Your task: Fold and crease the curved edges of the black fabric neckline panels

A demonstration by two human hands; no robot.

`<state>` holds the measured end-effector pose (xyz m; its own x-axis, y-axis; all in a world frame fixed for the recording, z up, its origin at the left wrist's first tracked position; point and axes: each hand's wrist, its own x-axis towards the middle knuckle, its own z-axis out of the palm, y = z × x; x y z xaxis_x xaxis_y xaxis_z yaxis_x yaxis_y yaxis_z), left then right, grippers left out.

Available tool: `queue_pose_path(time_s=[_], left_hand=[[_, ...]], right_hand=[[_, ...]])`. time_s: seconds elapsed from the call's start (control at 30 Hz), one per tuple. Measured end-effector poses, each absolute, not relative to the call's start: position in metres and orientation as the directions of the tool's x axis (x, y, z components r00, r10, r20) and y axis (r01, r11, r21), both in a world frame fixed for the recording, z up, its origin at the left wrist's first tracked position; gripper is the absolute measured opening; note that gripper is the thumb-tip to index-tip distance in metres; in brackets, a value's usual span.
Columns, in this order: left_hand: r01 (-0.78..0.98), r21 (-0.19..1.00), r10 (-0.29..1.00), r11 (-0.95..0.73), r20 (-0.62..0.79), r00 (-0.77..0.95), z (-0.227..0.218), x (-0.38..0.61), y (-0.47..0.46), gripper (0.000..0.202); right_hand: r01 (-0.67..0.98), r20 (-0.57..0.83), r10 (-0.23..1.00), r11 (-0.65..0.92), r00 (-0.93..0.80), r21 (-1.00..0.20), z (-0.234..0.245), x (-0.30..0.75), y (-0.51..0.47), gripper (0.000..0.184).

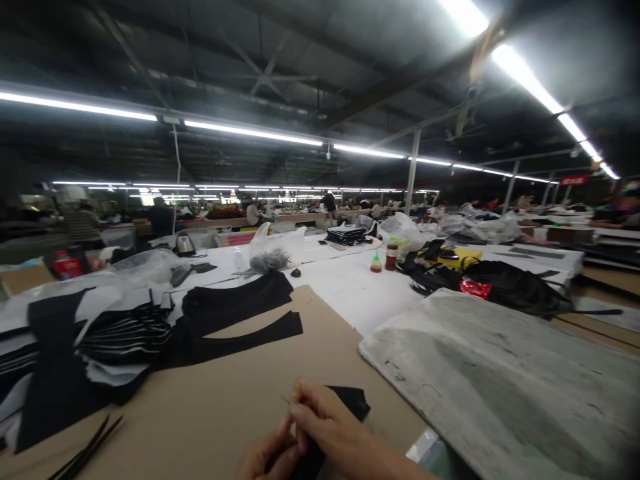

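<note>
Both my hands meet at the bottom edge of the view over a brown cardboard sheet [240,373]. My right hand [325,423] pinches a small black fabric piece [353,400] between thumb and fingers. My left hand [267,457] is closed on the same piece from below, largely cut off by the frame. A thin thread or pin shows at my fingertips, too small to tell which.
Curved black fabric cut pieces [235,313] and striped stacks [125,333] lie to the left. A grey padded board [505,373] sits at right. Black strips [85,453] lie bottom left. Farther off stand bottles [391,257], plastic bags [275,250], a black heap [510,287] and distant workers.
</note>
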<state>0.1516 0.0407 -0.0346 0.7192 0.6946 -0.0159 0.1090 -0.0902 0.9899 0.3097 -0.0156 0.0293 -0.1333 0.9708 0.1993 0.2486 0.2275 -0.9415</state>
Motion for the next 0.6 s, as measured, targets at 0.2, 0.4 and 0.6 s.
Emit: queue_pose_path(time_s=[0.2, 0.4, 0.6], left_hand=[[-0.054, 0.984, 0.655, 0.169, -0.072, 0.753, -0.028, 0.139, 0.020, 0.052], [-0.019, 0.980, 0.672, 0.198, -0.121, 0.731, -0.013, 0.127, 0.014, 0.043], [0.072, 0.993, 0.653, 0.095, -0.117, 0.748, -0.013, 0.129, 0.008, 0.038]], right_hand=[[0.205, 0.205, 0.968, 0.232, -0.143, -0.951, 0.027, 0.310, -0.008, 0.027], [0.008, 0.090, 0.980, 0.093, -0.176, -0.996, 0.026, 0.307, -0.008, 0.030], [-0.046, 0.030, 0.961, 0.018, -0.276, -0.999, 0.024, 0.306, -0.009, 0.031]])
